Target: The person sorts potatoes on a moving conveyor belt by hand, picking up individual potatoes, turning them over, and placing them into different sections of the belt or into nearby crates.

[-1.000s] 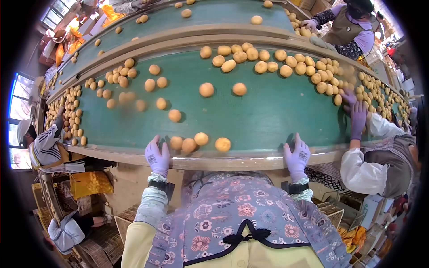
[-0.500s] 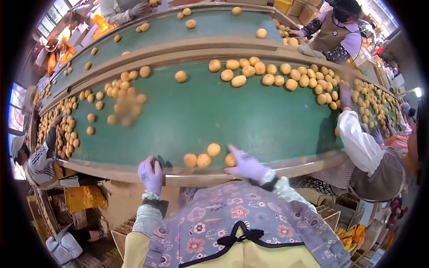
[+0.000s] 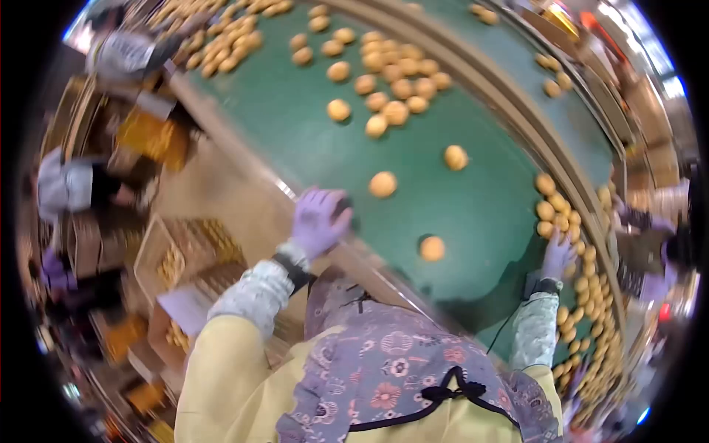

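My left hand (image 3: 321, 220), in a purple glove, is at the near rim (image 3: 284, 188) of a green conveyor belt (image 3: 413, 221). Its thumb stands apart from the fingers, with only a dark patch like a shadow between them. My right hand (image 3: 559, 255), also gloved in purple, reaches to the far side of the belt. Its fingers stretch out against a cluster of yellow potatoes (image 3: 545, 211), and I see none gripped. Between my hands lie single potatoes: one (image 3: 432, 249) nearest me, another (image 3: 382, 184) near my left hand, and a third (image 3: 456, 157) farther off.
More potatoes (image 3: 395, 112) are heaped up the belt, others (image 3: 598, 317) down its right side. A raised divider (image 3: 509, 122) separates a second belt (image 3: 546, 111). A co-worker's sleeve (image 3: 168, 50) reaches in at upper left; another person (image 3: 650, 251) stands at right. Crates (image 3: 173, 251) sit below left.
My view has swung round and the belt now slants across it. My right hand has moved from a potato at the near rim to the far-side cluster. My left hand stays by the rim.
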`<act>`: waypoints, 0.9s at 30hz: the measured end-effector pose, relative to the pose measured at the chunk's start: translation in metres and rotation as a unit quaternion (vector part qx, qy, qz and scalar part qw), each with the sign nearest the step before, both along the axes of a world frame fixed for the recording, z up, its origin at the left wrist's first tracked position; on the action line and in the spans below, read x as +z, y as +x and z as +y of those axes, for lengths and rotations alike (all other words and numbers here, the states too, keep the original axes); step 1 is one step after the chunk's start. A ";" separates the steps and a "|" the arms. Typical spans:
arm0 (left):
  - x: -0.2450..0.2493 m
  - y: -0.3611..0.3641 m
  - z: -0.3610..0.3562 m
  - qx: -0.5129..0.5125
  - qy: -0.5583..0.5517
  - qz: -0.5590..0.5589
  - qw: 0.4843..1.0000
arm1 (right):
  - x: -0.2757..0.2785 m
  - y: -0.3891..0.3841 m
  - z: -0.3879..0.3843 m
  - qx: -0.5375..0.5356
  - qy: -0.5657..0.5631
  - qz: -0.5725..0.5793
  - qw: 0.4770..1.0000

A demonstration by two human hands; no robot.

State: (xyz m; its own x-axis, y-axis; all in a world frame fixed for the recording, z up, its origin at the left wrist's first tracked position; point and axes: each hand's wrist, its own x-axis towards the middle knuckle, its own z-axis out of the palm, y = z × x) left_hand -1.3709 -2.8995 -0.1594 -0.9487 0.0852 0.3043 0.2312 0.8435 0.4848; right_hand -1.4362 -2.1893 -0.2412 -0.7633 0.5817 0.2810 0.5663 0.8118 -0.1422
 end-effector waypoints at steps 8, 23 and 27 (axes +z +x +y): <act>-0.002 0.019 -0.035 -0.017 0.084 0.042 0.995 | 0.066 0.018 -0.375 0.477 -0.330 -0.118 0.806; -0.013 0.014 -0.088 -0.051 0.100 -0.168 0.979 | 0.040 0.304 -0.274 0.263 -0.262 -0.118 0.921; -0.014 0.009 -0.076 -0.048 0.117 -0.169 0.977 | 0.058 0.318 -0.269 0.215 -0.260 -0.106 0.935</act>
